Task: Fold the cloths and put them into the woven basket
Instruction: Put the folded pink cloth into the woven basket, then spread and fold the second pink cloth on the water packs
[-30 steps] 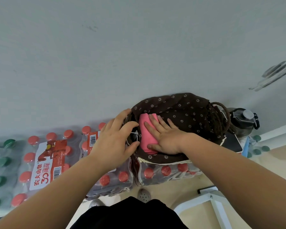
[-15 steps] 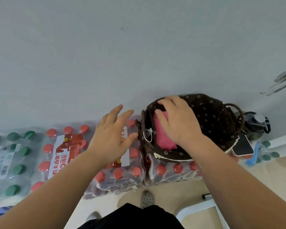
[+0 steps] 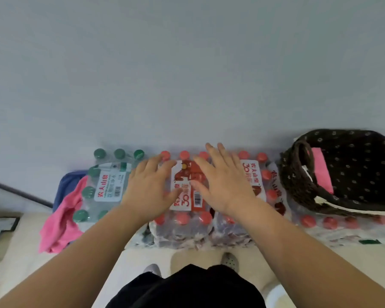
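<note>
Both your arms reach forward, side by side, palms down. Your left hand (image 3: 149, 187) has its grip apart, fingers straight and slightly spread, holding nothing. Your right hand (image 3: 222, 185) is the same: grip apart, fingers fanned, thumb out toward the left hand, nothing in it. Both hands are over the shrink-wrapped pack of red-capped bottles (image 3: 187, 221), with the printed label showing between them. You cannot tell from this view whether the palms touch the wrap or are just above it.

The woven basket (image 3: 298, 185) is off to your right, well apart from both hands, sitting on top of another row of red-capped bottles. It has a dark flower-print liner (image 3: 360, 172), and its looped handle stands at the near-left rim. Inside, a folded pink cloth (image 3: 322, 172) lies flat against the liner on the basket's left side.

On your far left, a loose pink cloth (image 3: 60, 221) hangs crumpled off the left edge of the pack of green-capped bottles (image 3: 105, 187), down toward the floor (image 3: 11, 252). A blue cloth (image 3: 66, 185) lies just behind it by the wall (image 3: 187, 63), partly hidden. Neither one is folded.
</note>
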